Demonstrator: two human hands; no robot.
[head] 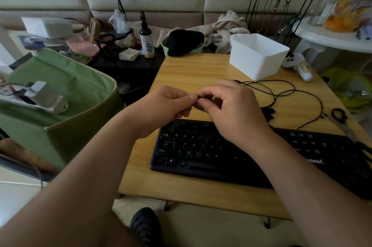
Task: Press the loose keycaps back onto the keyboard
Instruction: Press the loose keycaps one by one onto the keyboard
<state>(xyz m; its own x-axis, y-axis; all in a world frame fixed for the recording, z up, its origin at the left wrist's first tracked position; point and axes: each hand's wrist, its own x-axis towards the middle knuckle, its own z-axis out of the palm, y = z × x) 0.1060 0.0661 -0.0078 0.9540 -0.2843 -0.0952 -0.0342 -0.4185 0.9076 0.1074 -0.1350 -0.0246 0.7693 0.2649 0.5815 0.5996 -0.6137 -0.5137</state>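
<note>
Both hands' fingers point(192, 98) pinching keycap point(201, 97)

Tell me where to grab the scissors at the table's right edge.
Judging by pose: take the scissors by the black handle loop, coming from above. They lie flat on the table, loop toward the far side, blades running under the keyboard's right end.

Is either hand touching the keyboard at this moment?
No. The left hand and right hand meet fingertip to fingertip above the table, beyond the far edge of the keyboard.
</note>
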